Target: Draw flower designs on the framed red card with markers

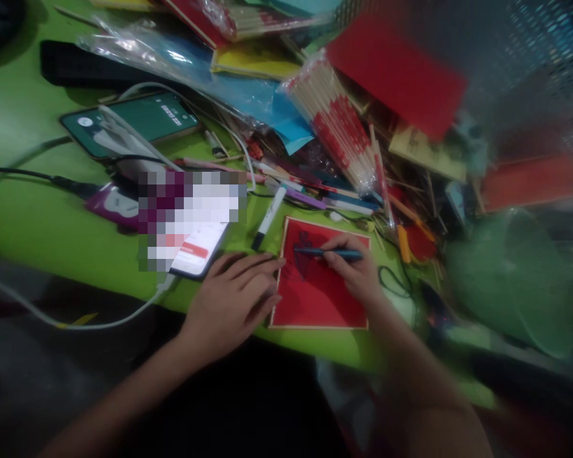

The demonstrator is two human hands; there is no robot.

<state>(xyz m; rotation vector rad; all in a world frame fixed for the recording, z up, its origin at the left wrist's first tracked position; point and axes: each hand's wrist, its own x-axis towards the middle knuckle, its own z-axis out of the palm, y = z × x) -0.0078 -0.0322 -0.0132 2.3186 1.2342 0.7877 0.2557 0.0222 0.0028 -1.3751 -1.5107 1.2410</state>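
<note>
A red square card [329,289] with pale wooden strips along its edges lies on the green table [124,267]. Dark drawn lines [302,270] mark its upper left part. My right hand [351,264] rests over the card's right side and grips a dark blue pen [337,253], its tip at the drawn lines. My left hand [241,289] lies flat with fingers stretched, fingertips touching the card's left edge. Just beyond it is a white marker with a black cap [270,217]. A lit phone [198,251], partly blurred out, sits beside my left fingers.
A second phone [138,124] and white cables [119,324] lie to the left. Behind the card are piled pens, a plastic-wrapped bundle of sticks [334,121] and red paper [401,70]. A green translucent container [510,280] stands at the right.
</note>
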